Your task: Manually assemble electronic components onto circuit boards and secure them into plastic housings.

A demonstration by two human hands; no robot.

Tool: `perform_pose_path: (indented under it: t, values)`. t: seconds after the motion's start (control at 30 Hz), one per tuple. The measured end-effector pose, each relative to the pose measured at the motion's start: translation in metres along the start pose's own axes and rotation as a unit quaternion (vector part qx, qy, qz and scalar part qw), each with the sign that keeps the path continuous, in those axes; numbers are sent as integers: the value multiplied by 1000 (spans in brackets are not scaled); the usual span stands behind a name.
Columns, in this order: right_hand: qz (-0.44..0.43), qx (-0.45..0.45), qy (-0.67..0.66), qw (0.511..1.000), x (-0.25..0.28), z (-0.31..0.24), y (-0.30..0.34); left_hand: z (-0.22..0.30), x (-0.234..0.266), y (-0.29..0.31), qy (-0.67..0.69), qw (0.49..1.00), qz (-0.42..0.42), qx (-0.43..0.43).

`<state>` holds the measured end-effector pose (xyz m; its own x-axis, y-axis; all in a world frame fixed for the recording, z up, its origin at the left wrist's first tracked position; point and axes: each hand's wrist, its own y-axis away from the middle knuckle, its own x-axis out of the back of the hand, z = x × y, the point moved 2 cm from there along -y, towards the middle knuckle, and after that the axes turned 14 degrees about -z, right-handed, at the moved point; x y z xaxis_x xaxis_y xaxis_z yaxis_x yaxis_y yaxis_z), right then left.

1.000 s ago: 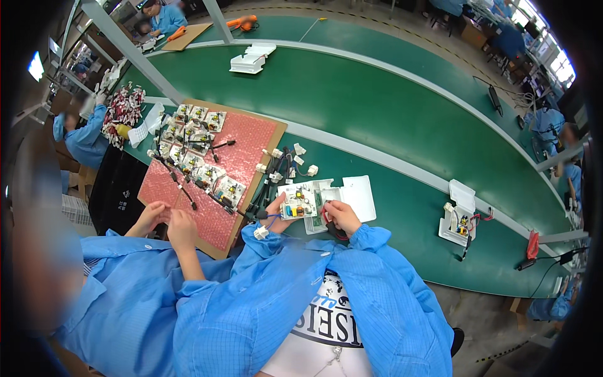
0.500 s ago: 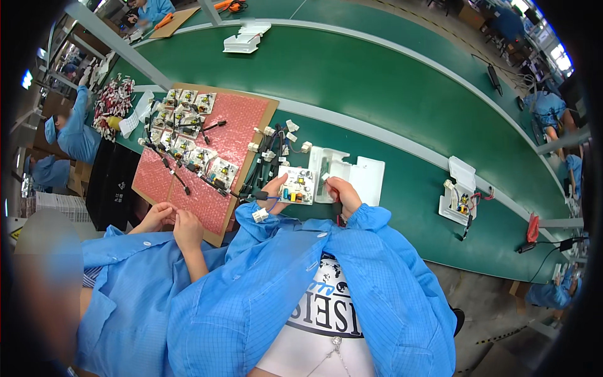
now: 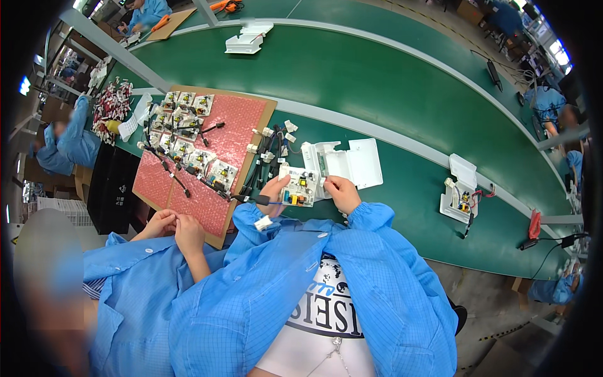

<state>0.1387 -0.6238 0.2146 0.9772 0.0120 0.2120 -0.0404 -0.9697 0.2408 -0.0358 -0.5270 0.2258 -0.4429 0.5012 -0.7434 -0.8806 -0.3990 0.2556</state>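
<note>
1. Head view: left hand (image 3: 274,190) and right hand (image 3: 340,190) both pinching small white populated circuit board (image 3: 297,186) above green worktop (image 3: 402,182), beside open white plastic casing (image 3: 342,164).
2. Possibly slipping from edge-only grip, snagging black cable bundle (image 3: 262,169).

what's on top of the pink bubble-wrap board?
On the pink bubble-wrap board lie rows of small circuit boards with black cables trailing across them. Its near corner is covered by a co-worker's hands, so nothing can be seen there.

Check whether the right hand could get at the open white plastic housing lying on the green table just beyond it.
Probably yes: the right hand sits at the edge of the white housing, nothing between them, though it grips the circuit board together with the left hand.
</note>
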Motion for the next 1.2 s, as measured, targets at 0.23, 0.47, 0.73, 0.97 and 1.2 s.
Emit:
perform_pose_path:
  t: [0.23,0.47,0.73,0.97,1.2]
  values:
    - [-86,-18,28,996,-3,6,5,6,7,-29,-2,999,-20,-37]
    - [-47,8,-218,975,-4,23,1,-9,46,-31,-41,997,-44,49]
    - [41,-21,-42,998,-4,25,1,-10,56,-37,-161,984,-33,63]
    - [18,-27,-45,998,-6,28,-2,4,16,-28,-119,990,-20,79]
    - [35,-38,0,999,-7,21,1,2,9,-26,-119,989,-16,85]
